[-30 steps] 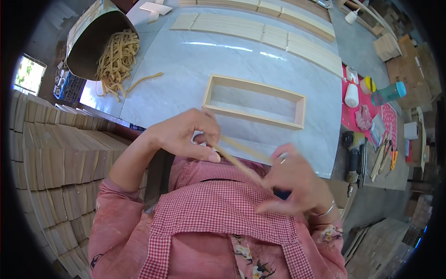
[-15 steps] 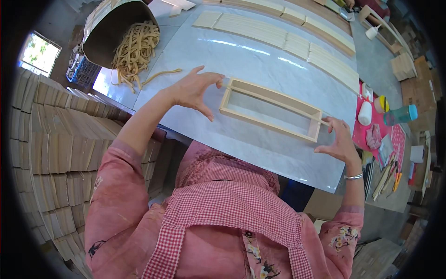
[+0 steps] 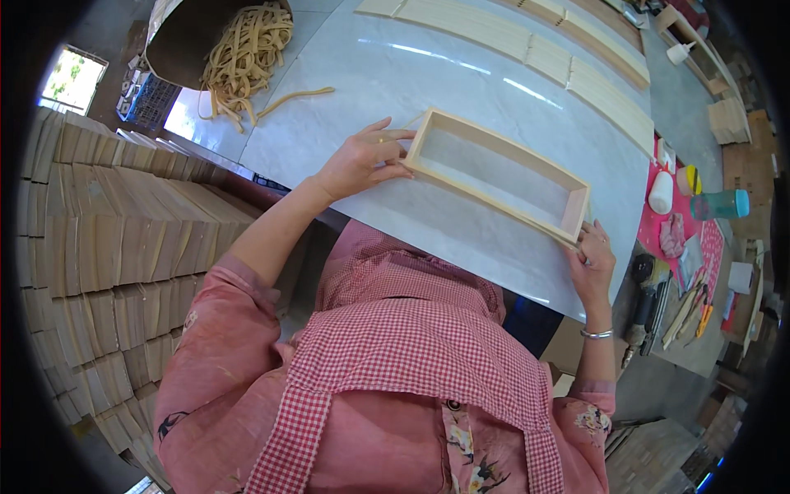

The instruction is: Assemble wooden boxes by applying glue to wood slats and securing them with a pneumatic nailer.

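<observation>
A shallow rectangular wooden frame (image 3: pixel 580 202) of pale wood stands on the marbled white tabletop, its long side facing me. A tan rubber band runs along its near side (image 3: pixel 494 206), stretched between my hands. My left hand (image 3: pixel 366 160) is at the frame's left end, thumb and fingers closed at the near left corner. At the near right corner, my right hand (image 3: pixel 592 259) has its fingers curled in on the band's end. Exactly how the band passes around the far side cannot be made out.
A tipped container (image 3: pixel 177 41) spills a heap of tan rubber bands (image 3: pixel 251 49) at the far left. Grooved pale wooden strips (image 3: pixel 469 29) lie across the back. A white glue bottle (image 3: pixel 661 193) and teal jar (image 3: pixel 720 204) stand right. Stacked wooden boards (image 3: pixel 123 226) rise at my left.
The rubber band has come from over the frame's open top to its near side. Both hands have closed in on the frame's ends; the right one has moved nearer me.
</observation>
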`<state>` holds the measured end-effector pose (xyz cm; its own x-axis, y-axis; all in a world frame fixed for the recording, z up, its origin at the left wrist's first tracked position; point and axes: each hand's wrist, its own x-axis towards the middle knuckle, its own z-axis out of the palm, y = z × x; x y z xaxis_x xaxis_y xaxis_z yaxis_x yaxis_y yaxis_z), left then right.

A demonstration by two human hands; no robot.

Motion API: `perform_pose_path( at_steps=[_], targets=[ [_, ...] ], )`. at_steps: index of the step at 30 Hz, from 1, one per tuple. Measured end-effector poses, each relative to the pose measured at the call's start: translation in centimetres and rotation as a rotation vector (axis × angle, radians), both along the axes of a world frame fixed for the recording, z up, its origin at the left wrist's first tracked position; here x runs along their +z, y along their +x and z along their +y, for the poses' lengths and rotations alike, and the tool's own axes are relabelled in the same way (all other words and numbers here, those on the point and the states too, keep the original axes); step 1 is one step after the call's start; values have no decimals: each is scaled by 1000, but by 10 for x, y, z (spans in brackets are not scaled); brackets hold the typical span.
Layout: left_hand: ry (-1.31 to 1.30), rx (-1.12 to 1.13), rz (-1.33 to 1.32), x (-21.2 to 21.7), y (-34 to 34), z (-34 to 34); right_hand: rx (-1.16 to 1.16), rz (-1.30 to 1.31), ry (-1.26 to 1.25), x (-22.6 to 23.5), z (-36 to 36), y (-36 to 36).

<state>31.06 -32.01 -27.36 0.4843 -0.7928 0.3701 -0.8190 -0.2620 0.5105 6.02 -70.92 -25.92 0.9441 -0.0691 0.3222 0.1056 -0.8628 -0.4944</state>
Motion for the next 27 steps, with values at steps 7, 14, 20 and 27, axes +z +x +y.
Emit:
perform_pose_path(
  at_steps=[7,14,20,27],
  targets=[
    [25,-15,-165,-8,-5,7,26,-49,-110,-6,4,3],
    [45,-53,280,-14,25,9,140,75,399,-1,-21,8],
    [158,84,77,-9,15,-7,-19,-69,-14,-23,-12,23],
    [173,-7,167,-1,41,2,-61,-13,59,9,-11,21]
  ],
)
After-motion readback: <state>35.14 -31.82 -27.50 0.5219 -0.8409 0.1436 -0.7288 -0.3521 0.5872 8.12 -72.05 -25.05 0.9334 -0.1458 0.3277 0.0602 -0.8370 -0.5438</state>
